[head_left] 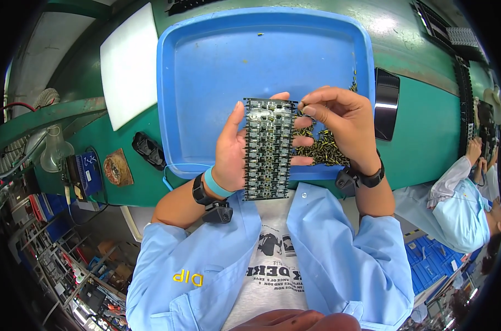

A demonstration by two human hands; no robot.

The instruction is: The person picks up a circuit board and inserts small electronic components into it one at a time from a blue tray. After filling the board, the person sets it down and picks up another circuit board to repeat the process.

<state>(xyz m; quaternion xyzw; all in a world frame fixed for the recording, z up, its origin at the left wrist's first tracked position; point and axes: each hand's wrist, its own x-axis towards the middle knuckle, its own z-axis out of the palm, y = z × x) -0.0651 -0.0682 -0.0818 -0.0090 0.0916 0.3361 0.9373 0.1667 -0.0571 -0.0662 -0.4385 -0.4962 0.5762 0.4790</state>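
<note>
A dark circuit board panel [268, 149], made of rows of small identical boards, stands lengthwise over the near part of a blue plastic tray [169, 66]. My left hand [228, 157] supports it from beneath, thumb along the left edge and fingertips showing past the right edge. Beside the panel's upper right corner, my right hand [347, 124] is closed in a pinch; what lies between thumb and forefinger is too small to make out. Below that hand, a heap of small black and yellow components [326, 150] fills the tray's near right corner.
A white foam sheet [130, 66] lies left of the tray and a black tablet-like slab [387, 103] right of it. On the green bench [421, 127], further left, are a black object [148, 150] and a round brown piece [118, 167]. A co-worker [463, 212] sits at the right.
</note>
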